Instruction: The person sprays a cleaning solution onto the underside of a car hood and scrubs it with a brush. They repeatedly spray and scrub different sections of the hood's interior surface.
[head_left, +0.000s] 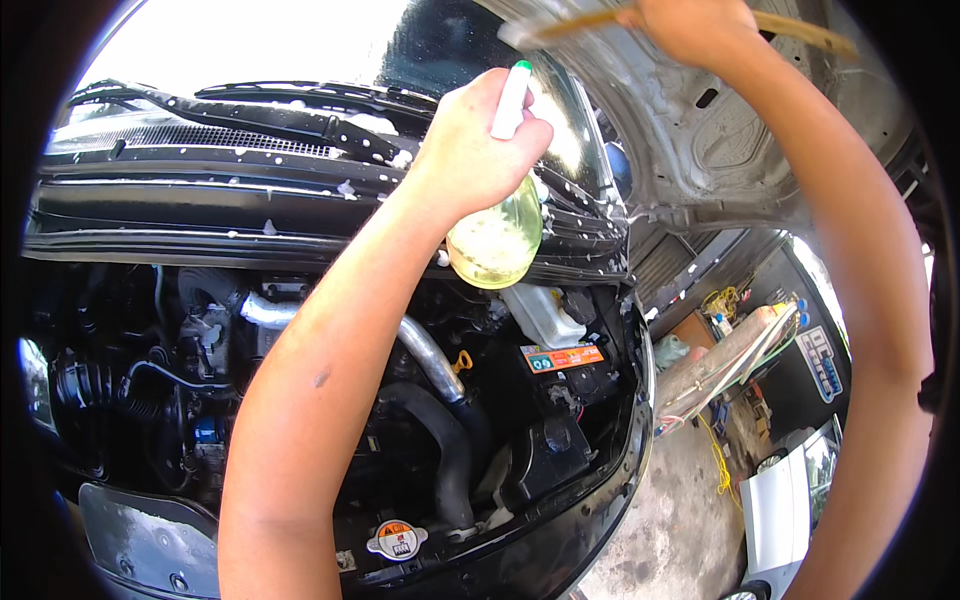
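My left hand (480, 142) grips the neck of a clear spray bottle (496, 240) above the rear of the engine bay. Pale yellow-green liquid and some foam show in the bottle; its white nozzle with a green tip points up. At the top edge, my right hand (697, 30) is closed around a long yellow-brown handle (806, 34), probably a brush. Its whitish far end (517, 34) is blurred by motion, close to the underside of the raised hood (727, 150). White foam flecks dot the wiper arm (240, 116) and the black cowl (202, 210).
Below my arms lies the engine bay, with a battery (566, 360), a metal pipe (435, 356), a black hose (442, 442) and a radiator cap (397, 540). Beyond the right fender are a concrete pillar (720, 356) with hoses, a yellow cord (720, 465) and a white car (776, 517).
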